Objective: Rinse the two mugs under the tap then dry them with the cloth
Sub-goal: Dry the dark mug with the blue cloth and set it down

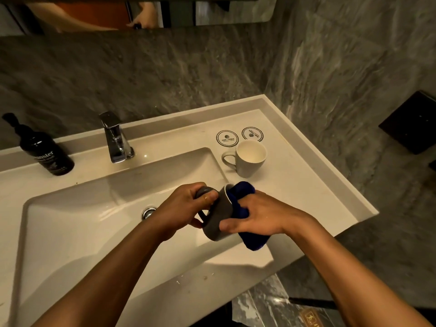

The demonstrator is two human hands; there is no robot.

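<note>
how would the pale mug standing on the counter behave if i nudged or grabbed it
The pale mug looks like glazed ceramic, so it is probably rigid, weighty for its size and breakable if knocked onto the counter. It stands upright on a flat base, so a nudge should slide it rather than roll it. Its glossy surface could be slippery.

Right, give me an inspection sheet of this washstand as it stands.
Surface: white counter with sunken basin; tap shows no water running.
Job's things: grey mug held tilted over the basin's right edge, blue cloth stuffed into its mouth; pale mug upright on the counter.
Clutter: dark pump bottle; two round coasters.
Grippers: left hand grips the grey mug; right hand grips the cloth.
Cables: nothing seen.
Surroundings: grey stone wall, mirror edge above.
</note>
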